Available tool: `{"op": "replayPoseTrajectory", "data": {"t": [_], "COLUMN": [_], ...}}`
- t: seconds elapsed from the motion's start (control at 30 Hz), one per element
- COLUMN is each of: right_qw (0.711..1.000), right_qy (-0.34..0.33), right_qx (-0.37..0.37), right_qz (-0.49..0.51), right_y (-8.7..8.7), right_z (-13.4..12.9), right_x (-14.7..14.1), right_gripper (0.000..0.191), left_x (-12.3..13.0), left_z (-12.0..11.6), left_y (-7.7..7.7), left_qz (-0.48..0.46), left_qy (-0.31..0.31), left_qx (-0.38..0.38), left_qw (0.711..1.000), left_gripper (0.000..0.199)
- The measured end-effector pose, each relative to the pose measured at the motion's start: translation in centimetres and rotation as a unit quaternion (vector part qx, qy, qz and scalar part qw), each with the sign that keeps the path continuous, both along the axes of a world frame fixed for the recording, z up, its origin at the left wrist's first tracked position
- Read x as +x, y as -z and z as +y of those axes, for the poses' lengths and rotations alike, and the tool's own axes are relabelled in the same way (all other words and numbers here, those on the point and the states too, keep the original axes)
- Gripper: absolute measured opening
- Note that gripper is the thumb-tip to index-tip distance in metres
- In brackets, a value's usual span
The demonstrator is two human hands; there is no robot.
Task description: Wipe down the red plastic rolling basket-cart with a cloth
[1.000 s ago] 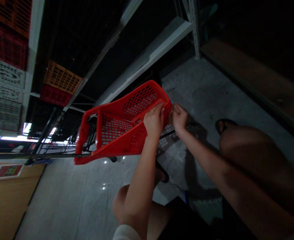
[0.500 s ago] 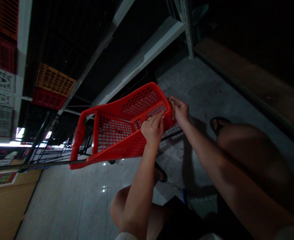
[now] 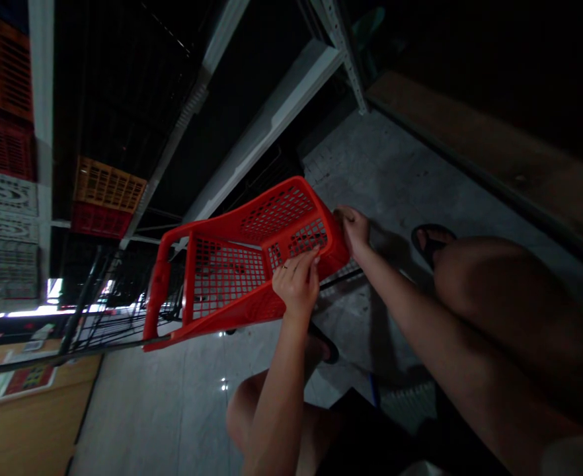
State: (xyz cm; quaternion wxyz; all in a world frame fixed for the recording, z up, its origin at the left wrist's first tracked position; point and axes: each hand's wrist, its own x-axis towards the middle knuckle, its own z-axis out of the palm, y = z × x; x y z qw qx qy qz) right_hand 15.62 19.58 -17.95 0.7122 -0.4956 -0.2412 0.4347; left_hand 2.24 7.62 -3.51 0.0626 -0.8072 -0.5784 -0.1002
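Note:
A red plastic shopping cart [image 3: 229, 314] with lattice sides stands tilted across the middle of the view, its handle to the left. My left hand [image 3: 296, 281] is closed over the near rim of the basket, close to its right end. At the outside of that end, my right hand [image 3: 355, 231] presses with bent fingers against the red plastic. A small brownish piece, looking like a cloth, is under its fingers and mostly hidden. Inside the basket, only bare lattice shows.
Metal shelving [image 3: 272, 125] runs along the upper left, with orange and red crates [image 3: 110, 185] on it. A brown ledge [image 3: 494, 152] borders the floor at right. My sandalled foot [image 3: 433, 241] and knees are near the cart. A dark rail [image 3: 63, 357] crosses at left.
My right hand has shifted slightly down along the cart's end, and the brownish piece shows less. My left hand keeps its hold on the rim. The whole view has shifted a little.

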Motion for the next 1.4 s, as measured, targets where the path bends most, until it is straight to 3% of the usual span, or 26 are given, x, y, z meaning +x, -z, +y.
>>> {"op": "replayPoseTrajectory", "data": {"t": [0.13, 0.27, 0.5, 0.6, 0.7, 0.8, 0.9, 1.0, 1.1, 1.2, 1.27, 1.33, 1.4], "right_qw": [0.999, 0.999, 0.983, 0.967, 0.948, 0.923, 0.881, 0.840, 0.820, 0.836, 0.854, 0.862, 0.850], "right_qy": [-0.023, -0.012, -0.031, -0.057, -0.078, -0.100, -0.167, -0.259, -0.326, -0.368, -0.373, -0.374, -0.407], "right_qx": [0.025, 0.032, 0.076, 0.083, 0.092, 0.110, 0.146, 0.186, 0.227, 0.223, 0.198, 0.178, 0.175], "right_qz": [0.041, 0.028, -0.164, -0.235, -0.294, -0.354, -0.417, -0.439, -0.412, -0.341, -0.304, -0.290, -0.285], "right_y": [-4.8, -8.4, -8.6, -8.8, -9.8, -11.3, -12.8, -14.2, -15.8, -17.3, -18.0, -18.4, -18.8], "right_z": [0.1, -2.0, -5.7, -7.2, -7.8, -7.8, -8.5, -9.9, -11.3, -11.4, -10.9, -10.1, -9.3], "right_x": [0.6, 1.3, 3.0, 4.0, 4.7, 4.3, 1.7, -3.3, -9.7, -15.6, -18.4, -19.8, -19.7], "right_gripper": [0.045, 0.048, 0.052, 0.052, 0.045, 0.039, 0.042, 0.048, 0.049, 0.049, 0.052, 0.056, 0.061], "left_x": [0.2, 0.8, 2.6, 2.2, 0.0, -4.1, -9.6, -14.8, -17.9, -18.5, -17.9, -17.1, -16.4], "left_z": [-0.2, 0.0, 1.1, 1.7, 1.4, -0.4, -3.3, -6.0, -8.2, -9.6, -10.1, -10.2, -10.1], "left_y": [0.2, 0.2, -0.9, -1.8, -3.1, -4.7, -6.0, -6.9, -6.8, -5.6, -4.6, -3.6, -2.9], "left_qz": [-0.001, -0.016, -0.033, -0.036, -0.016, 0.008, 0.005, -0.020, -0.042, -0.092, -0.144, -0.192, -0.232], "left_qy": [0.001, 0.006, 0.010, 0.070, 0.131, 0.086, -0.019, -0.104, -0.107, -0.070, -0.078, -0.093, -0.101], "left_qx": [-0.010, -0.032, -0.043, -0.068, -0.080, -0.050, -0.012, 0.026, 0.041, 0.035, 0.037, 0.053, 0.084], "left_qw": [1.000, 0.999, 0.998, 0.995, 0.988, 0.995, 1.000, 0.994, 0.993, 0.993, 0.986, 0.975, 0.964], "left_gripper": [0.042, 0.042, 0.043, 0.044, 0.055, 0.044, 0.033, 0.034, 0.042, 0.057, 0.074, 0.090, 0.091]}}
